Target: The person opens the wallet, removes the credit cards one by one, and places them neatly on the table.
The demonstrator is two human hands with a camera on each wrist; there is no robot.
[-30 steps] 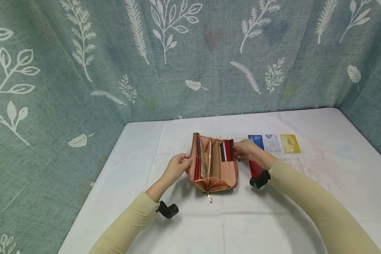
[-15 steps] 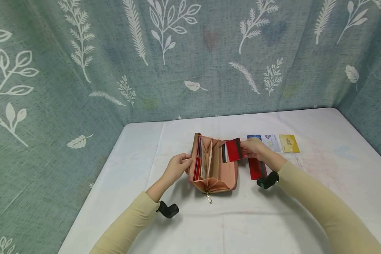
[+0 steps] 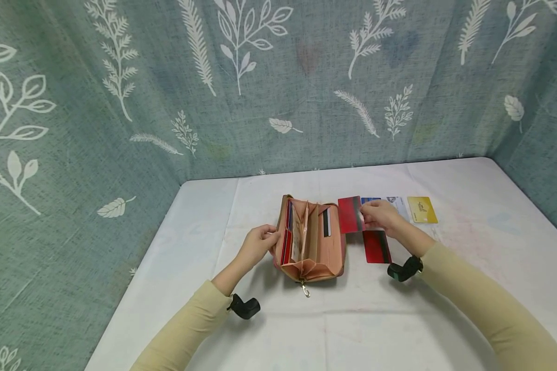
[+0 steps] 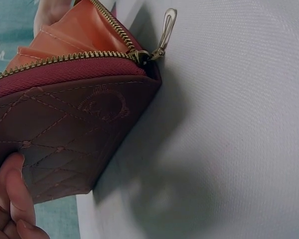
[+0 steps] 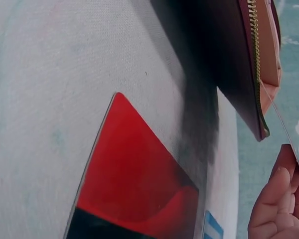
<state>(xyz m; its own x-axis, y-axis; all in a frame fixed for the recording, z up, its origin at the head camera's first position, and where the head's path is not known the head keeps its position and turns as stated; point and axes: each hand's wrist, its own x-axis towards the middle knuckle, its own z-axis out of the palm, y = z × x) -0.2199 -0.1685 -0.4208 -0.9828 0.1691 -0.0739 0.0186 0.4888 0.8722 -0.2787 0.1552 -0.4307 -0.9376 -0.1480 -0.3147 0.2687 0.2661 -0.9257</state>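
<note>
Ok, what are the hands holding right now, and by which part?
The right hand pinches a red card by its dark-striped end, away from the wallet; the left hand grips that open wallet by its left side.

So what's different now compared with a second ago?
The right hand has moved to the right, drawing a red card out of the wallet; it still holds that card. A black-and-white card stays in the wallet's right side. The left hand still holds the wallet's left edge, and the yellow card on the table hasn't moved.
</note>
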